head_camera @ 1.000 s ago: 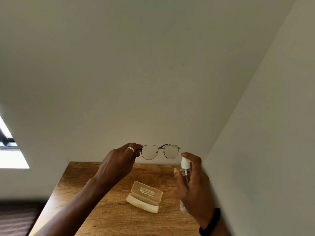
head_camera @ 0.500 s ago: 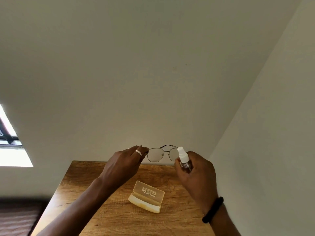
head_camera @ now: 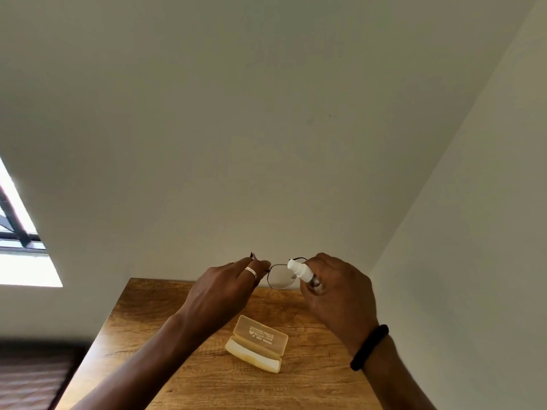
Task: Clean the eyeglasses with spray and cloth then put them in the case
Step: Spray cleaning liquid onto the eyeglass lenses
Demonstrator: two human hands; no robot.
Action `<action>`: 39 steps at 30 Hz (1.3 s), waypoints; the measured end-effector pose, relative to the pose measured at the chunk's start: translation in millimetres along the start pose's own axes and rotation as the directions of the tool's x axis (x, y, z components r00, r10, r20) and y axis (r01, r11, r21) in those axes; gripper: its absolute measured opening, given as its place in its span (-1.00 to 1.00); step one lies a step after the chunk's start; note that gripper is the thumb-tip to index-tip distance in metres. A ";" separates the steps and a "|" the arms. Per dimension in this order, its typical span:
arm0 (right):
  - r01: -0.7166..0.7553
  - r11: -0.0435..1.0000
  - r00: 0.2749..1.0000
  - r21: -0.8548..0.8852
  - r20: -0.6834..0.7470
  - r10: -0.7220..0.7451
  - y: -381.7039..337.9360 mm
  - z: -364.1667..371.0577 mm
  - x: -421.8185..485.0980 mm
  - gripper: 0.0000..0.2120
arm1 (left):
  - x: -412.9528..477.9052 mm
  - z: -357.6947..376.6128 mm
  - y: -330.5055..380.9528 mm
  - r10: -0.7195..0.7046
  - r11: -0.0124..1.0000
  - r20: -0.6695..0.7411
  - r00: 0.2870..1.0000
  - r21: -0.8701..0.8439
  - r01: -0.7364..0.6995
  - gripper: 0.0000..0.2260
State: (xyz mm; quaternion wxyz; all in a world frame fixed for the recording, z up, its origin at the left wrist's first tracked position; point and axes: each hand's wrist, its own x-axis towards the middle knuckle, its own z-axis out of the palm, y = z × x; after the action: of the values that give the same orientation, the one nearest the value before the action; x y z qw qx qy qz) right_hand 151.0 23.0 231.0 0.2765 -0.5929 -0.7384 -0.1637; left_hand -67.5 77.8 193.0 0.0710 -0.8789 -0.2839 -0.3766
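Note:
My left hand (head_camera: 228, 291) pinches the thin metal eyeglasses (head_camera: 279, 276) by their left side and holds them above the far end of the wooden table (head_camera: 183, 377). My right hand (head_camera: 340, 294) grips a small clear spray bottle (head_camera: 302, 272) with a white nozzle, tilted so the nozzle sits right in front of the lenses. The right lens is hidden behind the bottle and hand. A pale yellow glasses case (head_camera: 257, 344) lies open on the table below my hands. No cloth is in view.
The table stands in a corner, with a white wall behind it and another close on the right. A bright window (head_camera: 20, 247) is at the left. A dark striped surface (head_camera: 29, 377) lies beyond the table's left edge.
My right hand has raised and tilted the spray bottle leftward until its nozzle is against the lenses. My left hand and the glasses have shifted slightly right toward it.

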 end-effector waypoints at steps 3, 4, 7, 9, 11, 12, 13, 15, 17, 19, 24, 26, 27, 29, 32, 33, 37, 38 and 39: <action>-0.002 0.998 1.000 0.068 -0.015 0.003 4.5 -8.7 2.9 -0.76 | 1.8 0.6 2.6 -0.035 0.999 -0.049 0.998 -0.040 0.033 -0.61; -0.027 0.993 0.999 0.113 -0.026 0.030 7.6 -12.5 4.1 -0.79 | 3.1 -0.4 4.1 -0.101 0.992 -0.052 0.994 -0.081 0.096 -0.61; -0.104 0.941 0.990 0.321 -0.059 0.130 19.1 -25.6 8.7 -0.87 | -2.5 2.0 12.9 -0.361 0.899 -0.093 0.928 -0.299 0.320 -0.65; -0.115 0.870 0.980 0.480 -0.090 0.179 24.5 -35.8 10.9 -0.89 | -9.5 9.3 29.5 -0.552 0.723 -0.051 0.832 -0.526 0.447 -0.83; -0.111 0.786 0.970 0.609 -0.107 0.220 29.0 -40.1 11.4 -0.89 | -10.4 16.8 52.0 -0.660 0.392 0.194 0.726 -0.736 0.552 -0.96; -0.114 0.734 0.964 0.669 -0.103 0.244 31.3 -39.1 11.4 -0.89 | -8.3 20.1 61.6 -0.652 0.207 0.333 0.681 -0.785 0.583 -0.94; -0.117 0.676 0.959 0.728 -0.094 0.268 33.5 -36.4 11.5 -0.88 | -4.7 22.8 69.5 -0.622 0.044 0.442 0.646 -0.804 0.593 -0.91; -0.115 0.523 0.948 0.844 -0.063 0.311 36.5 -29.1 11.4 -0.88 | 7.3 27.0 76.4 -0.564 -0.172 0.553 0.613 -0.805 0.568 -0.82; -0.125 0.385 0.942 0.914 -0.012 0.336 37.6 -21.2 11.7 -0.89 | 21.2 29.4 77.5 -0.522 -0.286 0.579 0.627 -0.811 0.511 -0.74; -0.153 0.307 0.936 0.939 0.039 0.349 37.7 -15.1 11.2 -0.90 | 32.4 30.7 76.6 -0.499 -0.321 0.572 0.650 -0.819 0.474 -0.72; -0.188 0.204 0.923 0.961 0.102 0.371 40.7 -6.6 8.2 -0.66 | 43.0 35.1 71.7 -0.513 -0.331 0.558 0.652 -0.830 0.449 -0.76; -0.193 0.193 0.917 0.962 0.107 0.384 41.5 -6.5 8.1 -0.68 | 43.7 38.1 70.8 -0.516 -0.326 0.558 0.650 -0.829 0.454 -0.78; -0.196 0.189 0.914 0.962 0.109 0.392 42.5 -6.0 7.9 -0.73 | 44.1 40.1 70.9 -0.515 -0.326 0.560 0.649 -0.828 0.456 -0.78; -0.197 0.174 0.912 0.965 0.115 0.394 43.0 -5.1 8.0 -0.88 | 44.5 43.5 72.0 -0.509 -0.332 0.561 0.653 -0.828 0.452 -0.80; -0.203 0.153 0.908 0.967 0.127 0.400 41.9 -4.7 8.0 -0.81 | 46.5 46.6 75.5 -0.514 -0.350 0.556 0.654 -0.831 0.432 -0.81; -0.210 0.139 0.901 0.968 0.137 0.413 40.1 -5.1 8.6 -0.84 | 47.5 46.9 76.8 -0.534 -0.342 0.545 0.647 -0.839 0.424 -0.82; -0.256 0.017 0.844 0.967 0.215 0.492 30.7 0.9 5.7 -0.70 | 52.2 46.6 75.5 -0.696 -0.102 0.346 0.629 -0.915 0.391 -0.91; -0.287 -0.023 0.814 0.958 0.256 0.521 27.0 7.4 2.9 -0.66 | 52.2 46.3 71.4 -0.737 0.002 0.262 0.623 -0.921 0.389 -0.95; -0.329 -0.052 0.783 0.943 0.304 0.544 23.5 14.7 -1.5 -0.65 | 51.4 46.6 64.8 -0.765 0.127 0.166 0.622 -0.908 0.399 -0.95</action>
State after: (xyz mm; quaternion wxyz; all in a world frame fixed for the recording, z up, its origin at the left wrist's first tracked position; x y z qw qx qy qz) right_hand 170.8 35.9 216.4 0.6881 -0.4474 -0.3992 0.4086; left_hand 25.8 62.8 202.0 -0.5118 -0.5008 -0.3471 -0.6056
